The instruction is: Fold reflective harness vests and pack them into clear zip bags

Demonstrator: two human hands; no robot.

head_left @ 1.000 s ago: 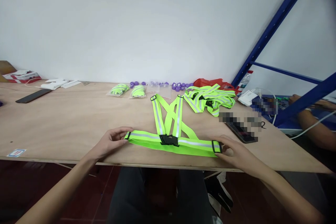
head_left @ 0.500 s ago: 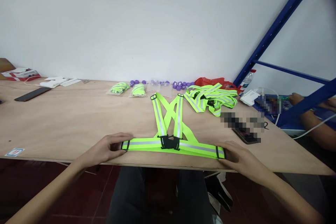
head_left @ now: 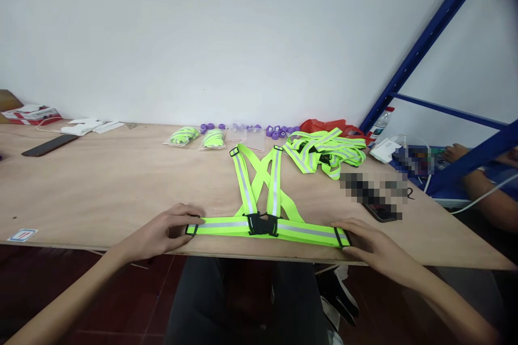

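Note:
A neon yellow-green harness with silver stripes [head_left: 305, 230] lies on the wooden table, its two shoulder straps crossing behind a black buckle [head_left: 263, 224]. At the left end of its waist strap, my left hand [head_left: 172, 229] has its fingers around the black slider. My right hand [head_left: 366, 242] grips the opposite end by the other slider, thumb in front and fingers on top. Farther back right is a heap of similar straps [head_left: 348, 151]. Two clear bags with folded straps [head_left: 184, 136] [head_left: 213, 139] rest near the wall.
Purple rolls [head_left: 275, 132], empty clear bags and a red bag [head_left: 324, 126] line the wall. A phone [head_left: 380, 211] lies right, beyond it a bottle [head_left: 381, 121], a blue rack and another person's arm [head_left: 481, 188]. A dark flat object [head_left: 50, 145] lies left.
Both hands have shifted slightly outward with the strap ends. The waist strap looks a little straighter, and the buckle and left shoulder strap have moved slightly.

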